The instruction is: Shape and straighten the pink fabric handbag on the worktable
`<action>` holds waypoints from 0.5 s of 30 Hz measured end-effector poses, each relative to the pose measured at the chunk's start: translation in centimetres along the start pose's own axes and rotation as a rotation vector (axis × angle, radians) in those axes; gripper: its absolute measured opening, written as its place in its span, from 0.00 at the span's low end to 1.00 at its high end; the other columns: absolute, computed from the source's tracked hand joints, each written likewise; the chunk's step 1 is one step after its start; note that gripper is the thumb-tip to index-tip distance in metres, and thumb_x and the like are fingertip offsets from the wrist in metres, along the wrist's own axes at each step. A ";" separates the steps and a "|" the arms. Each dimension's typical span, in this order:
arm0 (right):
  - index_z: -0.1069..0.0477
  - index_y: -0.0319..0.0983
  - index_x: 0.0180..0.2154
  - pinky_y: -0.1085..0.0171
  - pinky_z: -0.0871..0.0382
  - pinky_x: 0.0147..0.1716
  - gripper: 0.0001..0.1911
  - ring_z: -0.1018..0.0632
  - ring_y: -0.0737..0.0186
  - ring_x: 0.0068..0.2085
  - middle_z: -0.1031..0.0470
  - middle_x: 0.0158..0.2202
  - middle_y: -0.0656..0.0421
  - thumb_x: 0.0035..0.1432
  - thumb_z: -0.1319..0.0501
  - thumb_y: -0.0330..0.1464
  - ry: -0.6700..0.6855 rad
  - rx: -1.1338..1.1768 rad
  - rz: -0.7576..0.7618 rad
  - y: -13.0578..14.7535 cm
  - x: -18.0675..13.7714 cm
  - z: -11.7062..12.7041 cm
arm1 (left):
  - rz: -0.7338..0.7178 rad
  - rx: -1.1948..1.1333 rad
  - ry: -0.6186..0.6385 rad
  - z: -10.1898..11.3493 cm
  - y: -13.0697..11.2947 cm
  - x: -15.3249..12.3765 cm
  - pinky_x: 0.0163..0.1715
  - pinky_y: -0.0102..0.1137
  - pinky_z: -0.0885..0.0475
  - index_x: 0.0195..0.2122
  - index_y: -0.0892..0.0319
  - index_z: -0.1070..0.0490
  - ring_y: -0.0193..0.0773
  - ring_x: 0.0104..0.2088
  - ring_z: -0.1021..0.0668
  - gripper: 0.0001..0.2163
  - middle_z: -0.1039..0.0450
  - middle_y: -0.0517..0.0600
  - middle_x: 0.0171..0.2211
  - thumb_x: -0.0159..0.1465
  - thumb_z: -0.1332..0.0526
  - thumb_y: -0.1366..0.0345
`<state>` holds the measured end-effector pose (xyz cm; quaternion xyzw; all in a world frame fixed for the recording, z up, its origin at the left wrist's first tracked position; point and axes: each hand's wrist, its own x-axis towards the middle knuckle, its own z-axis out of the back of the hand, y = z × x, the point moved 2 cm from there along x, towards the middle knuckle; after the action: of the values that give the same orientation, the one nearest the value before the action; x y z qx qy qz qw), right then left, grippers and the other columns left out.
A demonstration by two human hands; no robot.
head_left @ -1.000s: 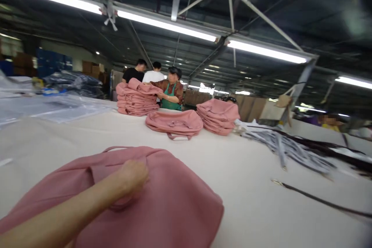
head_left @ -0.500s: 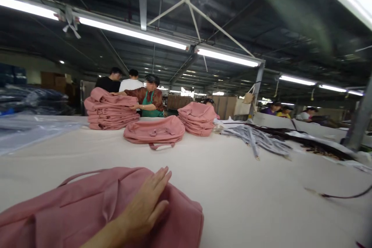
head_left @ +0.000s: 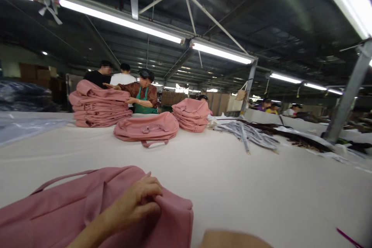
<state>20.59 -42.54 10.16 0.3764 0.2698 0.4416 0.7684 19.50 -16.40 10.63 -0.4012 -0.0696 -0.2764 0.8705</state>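
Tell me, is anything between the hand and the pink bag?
Nothing visible. The left hand already pinches the near soft pink fabric bag at its top right corner, fingers curled on the cloth.

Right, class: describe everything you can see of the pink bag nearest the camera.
The pink bag lies flat on the pale table, at the lower left of the view. It looks like soft, matte fabric, slightly wrinkled. One thin carry handle arcs out along its far edge, and a flap or seam runs across the top. The left hand rests on it, fingers curled and pinching a fold near its right end. Its near side is cut off by the frame.
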 end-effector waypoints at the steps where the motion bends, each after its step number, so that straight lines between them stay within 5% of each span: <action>1: 0.30 0.38 0.47 0.61 0.26 0.37 0.16 0.23 0.61 0.38 0.25 0.42 0.55 0.65 0.39 0.42 -0.105 0.033 -0.009 -0.9 0.3 1.3 | 0.001 0.001 0.018 0.1 0.1 0.1 0.68 0.44 0.59 0.29 0.57 0.35 0.36 0.37 0.28 0.03 0.31 0.43 0.32 0.60 0.42 0.68; 3: 0.30 0.36 0.43 0.62 0.30 0.39 0.14 0.24 0.61 0.39 0.24 0.40 0.55 0.59 0.38 0.38 -0.321 0.123 -0.022 -2.9 1.4 3.2 | -0.001 0.027 0.036 0.1 0.0 0.0 0.68 0.42 0.59 0.28 0.57 0.38 0.34 0.34 0.29 0.06 0.36 0.41 0.28 0.61 0.41 0.67; 5: 0.26 0.35 0.38 0.62 0.33 0.42 0.15 0.25 0.60 0.40 0.22 0.37 0.55 0.53 0.39 0.38 -0.406 0.226 -0.023 -4.6 3.1 4.0 | -0.005 0.079 0.024 -0.1 -0.3 -0.4 0.63 0.38 0.47 0.27 0.57 0.40 0.34 0.33 0.31 0.09 0.38 0.41 0.27 0.62 0.40 0.66; 9: 0.19 0.35 0.34 0.64 0.33 0.41 0.17 0.26 0.64 0.35 0.22 0.31 0.58 0.49 0.39 0.39 -0.051 0.253 -0.032 -5.8 7.7 4.4 | -0.032 0.238 0.032 -0.5 0.3 -1.3 0.42 0.33 0.33 0.30 0.56 0.36 0.38 0.35 0.30 0.10 0.31 0.44 0.32 0.64 0.37 0.60; 12: 0.20 0.36 0.43 0.65 0.29 0.38 0.27 0.25 0.65 0.32 0.23 0.33 0.58 0.42 0.32 0.45 0.273 0.197 -0.089 -5.8 12.1 5.0 | -0.052 0.312 0.066 -0.2 2.1 -1.1 0.40 0.34 0.30 0.35 0.55 0.31 0.39 0.34 0.27 0.11 0.28 0.46 0.35 0.67 0.40 0.53; 15: 0.25 0.35 0.53 0.64 0.26 0.36 0.36 0.23 0.60 0.36 0.23 0.39 0.55 0.44 0.36 0.47 0.259 0.029 0.038 -6.1 17.7 4.5 | -0.050 0.373 0.068 0.7 4.1 -0.2 0.43 0.38 0.27 0.39 0.58 0.28 0.39 0.37 0.25 0.15 0.26 0.49 0.37 0.70 0.43 0.50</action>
<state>35.12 -30.43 6.28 0.3324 0.3662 0.4971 0.7130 21.65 -13.61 8.33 -0.2216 -0.0998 -0.2937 0.9245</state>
